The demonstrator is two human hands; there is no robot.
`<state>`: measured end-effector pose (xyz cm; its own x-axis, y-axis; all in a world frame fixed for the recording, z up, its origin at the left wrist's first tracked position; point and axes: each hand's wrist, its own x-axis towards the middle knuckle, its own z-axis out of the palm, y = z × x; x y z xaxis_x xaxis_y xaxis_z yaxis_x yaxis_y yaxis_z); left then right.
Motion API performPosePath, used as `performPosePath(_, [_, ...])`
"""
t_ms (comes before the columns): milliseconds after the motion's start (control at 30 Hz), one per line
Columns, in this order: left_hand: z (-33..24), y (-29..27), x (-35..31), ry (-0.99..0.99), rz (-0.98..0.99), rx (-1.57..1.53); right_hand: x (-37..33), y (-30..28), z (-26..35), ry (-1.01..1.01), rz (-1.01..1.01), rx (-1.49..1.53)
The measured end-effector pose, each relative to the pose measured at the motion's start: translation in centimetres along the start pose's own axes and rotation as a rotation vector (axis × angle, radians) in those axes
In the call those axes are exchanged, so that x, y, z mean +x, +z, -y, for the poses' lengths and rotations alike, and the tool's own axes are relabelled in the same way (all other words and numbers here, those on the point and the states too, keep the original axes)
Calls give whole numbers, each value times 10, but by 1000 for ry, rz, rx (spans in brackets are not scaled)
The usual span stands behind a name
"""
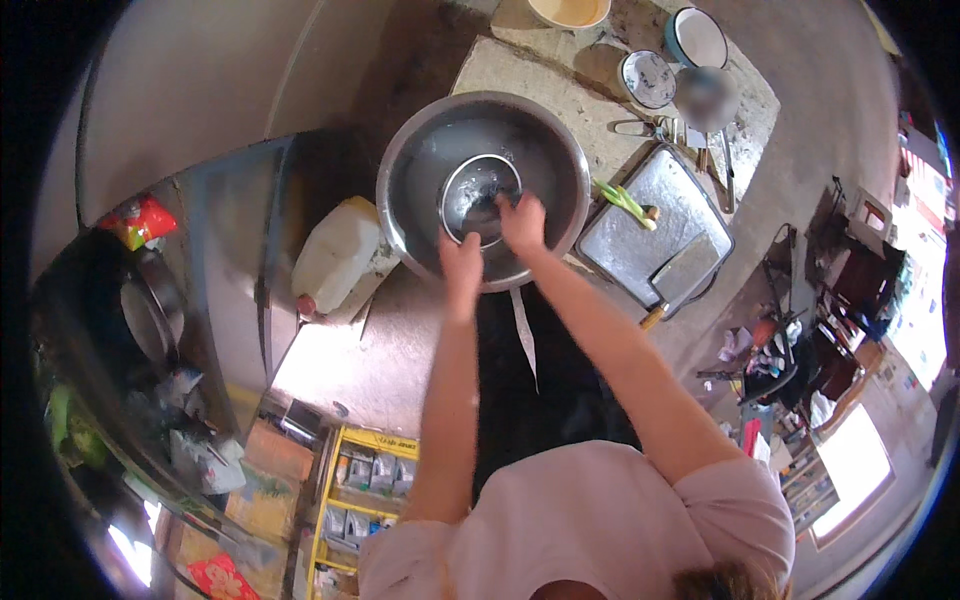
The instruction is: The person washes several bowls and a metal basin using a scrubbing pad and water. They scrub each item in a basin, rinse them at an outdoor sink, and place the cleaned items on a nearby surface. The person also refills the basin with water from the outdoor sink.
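Note:
A wide steel basin [398, 222] with cloudy water in it stands in front of me. Inside it is a smaller round metal bowl [462, 192] with a bright rim and some water or shine at its bottom. My left hand [461, 262] is closed on the near rim of this bowl, its fingertips partly hidden. At the bowl's right side, my right hand [523, 224] curls over the rim, thumb and fingers reaching toward the inside. Both forearms stretch forward from my light short sleeves.
Right of the basin, a metal tray [637, 240] carries green stalks [628, 205] and a cleaver [682, 268]. Beyond lie scissors [636, 128], an enamel bowl [697, 38] and a lidded pot [648, 79]. A whitish jug [337, 254] stands left. A yellow shelf [345, 440] is lower left.

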<state>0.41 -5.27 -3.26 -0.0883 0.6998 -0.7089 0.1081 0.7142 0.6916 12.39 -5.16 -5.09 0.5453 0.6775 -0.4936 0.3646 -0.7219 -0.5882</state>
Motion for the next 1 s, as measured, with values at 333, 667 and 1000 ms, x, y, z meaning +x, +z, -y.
performPosePath(333, [10,18,-13,266,-243,76,-21,29,-7,-69,-226,6])
performPosePath(667, [-41,4,-15,621,-516,610,-1,-47,18,-539,-140,-359])
performPosePath(1000, [-39,4,-19,387,-438,582,12,-26,0,-401,193,-480])
